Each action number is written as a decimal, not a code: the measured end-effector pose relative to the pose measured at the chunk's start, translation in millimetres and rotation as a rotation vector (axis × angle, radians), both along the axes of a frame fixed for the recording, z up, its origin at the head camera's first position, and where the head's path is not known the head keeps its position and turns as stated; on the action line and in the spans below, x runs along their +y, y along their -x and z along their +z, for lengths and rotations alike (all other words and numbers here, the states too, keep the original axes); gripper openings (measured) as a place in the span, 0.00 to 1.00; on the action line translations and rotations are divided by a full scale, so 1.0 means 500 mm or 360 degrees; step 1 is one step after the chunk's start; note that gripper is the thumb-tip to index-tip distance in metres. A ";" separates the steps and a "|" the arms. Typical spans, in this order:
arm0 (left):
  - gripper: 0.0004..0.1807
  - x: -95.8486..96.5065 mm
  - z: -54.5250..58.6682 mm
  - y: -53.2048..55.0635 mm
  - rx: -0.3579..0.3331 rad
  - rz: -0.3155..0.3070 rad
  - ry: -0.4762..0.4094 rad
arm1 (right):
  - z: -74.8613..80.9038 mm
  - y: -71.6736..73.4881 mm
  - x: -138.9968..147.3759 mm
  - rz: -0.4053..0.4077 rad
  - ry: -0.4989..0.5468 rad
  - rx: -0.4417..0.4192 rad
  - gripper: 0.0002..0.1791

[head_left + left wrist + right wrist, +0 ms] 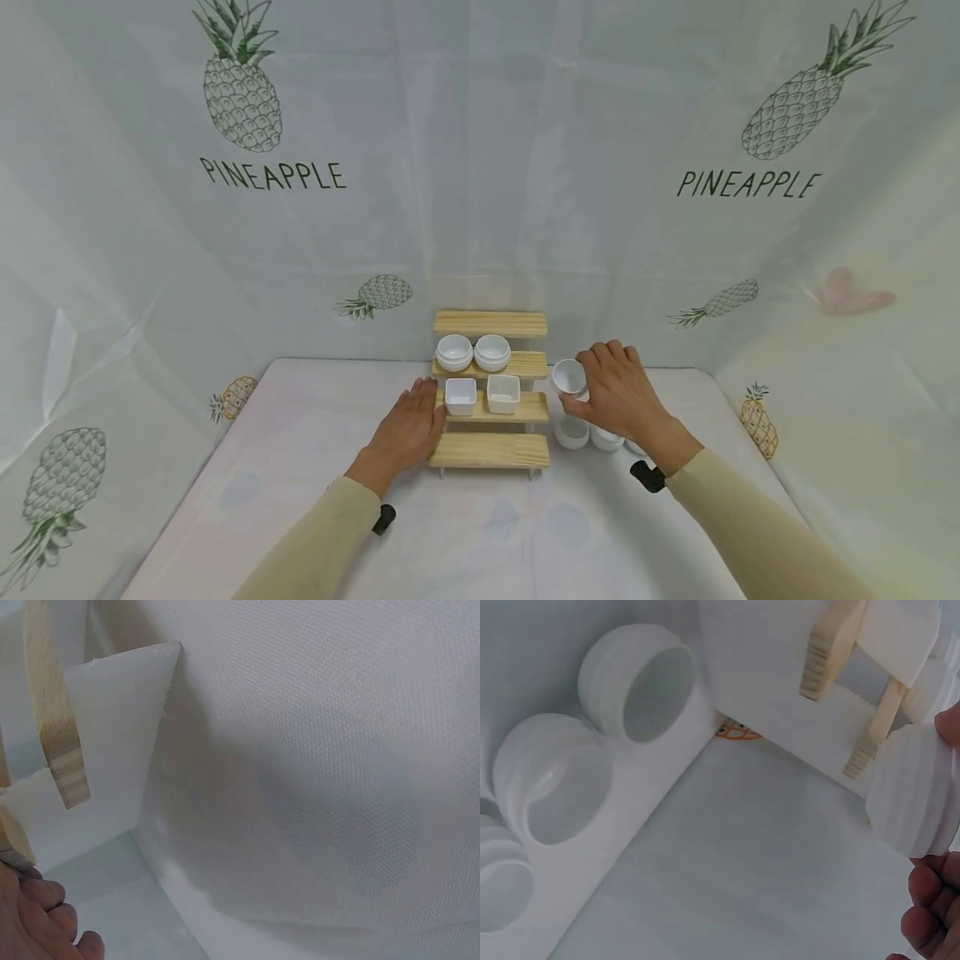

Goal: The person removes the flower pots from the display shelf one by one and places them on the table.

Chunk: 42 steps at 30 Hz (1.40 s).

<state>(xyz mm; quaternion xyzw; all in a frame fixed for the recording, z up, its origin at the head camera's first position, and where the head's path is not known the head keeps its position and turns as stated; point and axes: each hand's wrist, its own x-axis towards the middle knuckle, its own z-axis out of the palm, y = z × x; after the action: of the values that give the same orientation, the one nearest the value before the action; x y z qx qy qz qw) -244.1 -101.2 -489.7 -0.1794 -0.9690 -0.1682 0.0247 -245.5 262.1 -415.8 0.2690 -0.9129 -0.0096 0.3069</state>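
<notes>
My right hand [618, 396] pinches a white round bowl [569, 377] by its side, raised to the right of the stand. Ribbed walls show on that bowl [909, 791] in the right wrist view. My left hand [405, 429] rests against the left side of a wooden tiered stand [489, 451], fingers extended; its fingertips are right at a plank's end in the left wrist view. Two round white bowls [454, 353] sit side by side on the second tier from the top. One tier lower stand two square white bowls [461, 397].
More round white bowls [634, 682] stand in a row on the table right of the stand, partly under my right hand. A pale cloth [525, 533] covers the table. Behind and at the sides hangs a pineapple-print curtain [510, 167].
</notes>
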 end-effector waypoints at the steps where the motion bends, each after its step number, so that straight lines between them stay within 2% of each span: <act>1: 0.35 0.000 0.001 -0.001 0.0006 0.0000 0.0012 | -0.003 -0.005 0.003 -0.0006 0.0002 -0.0006 0.32; 9: 0.35 0.000 0.005 -0.001 0.0060 0.0000 0.0090 | -0.036 -0.032 0.029 -0.0035 0.0023 -0.0016 0.32; 15: 0.35 -0.002 -0.004 0.005 0.0086 0.0000 0.0140 | -0.077 -0.055 0.036 -0.0009 0.0016 0.0013 0.32; 26: 0.36 0.000 -0.010 0.009 0.0071 0.0020 0.0140 | -0.158 -0.118 0.035 -0.0108 0.0031 -0.0189 0.32; 35: 0.36 0.000 -0.013 0.012 0.0049 0.0034 0.0133 | -0.216 -0.141 0.033 -0.0132 0.0020 -0.0270 0.33; 42: 0.36 0.001 -0.014 0.011 0.0049 0.0028 0.0100 | -0.247 -0.142 0.035 -0.0140 0.0037 -0.0310 0.32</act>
<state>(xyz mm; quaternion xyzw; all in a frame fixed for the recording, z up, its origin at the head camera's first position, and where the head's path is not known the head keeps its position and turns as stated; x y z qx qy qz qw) -249.4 -100.6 -496.5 -0.1741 -0.9749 -0.1345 0.0353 -174.7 279.7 -539.1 0.2249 -0.9493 0.0137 0.2191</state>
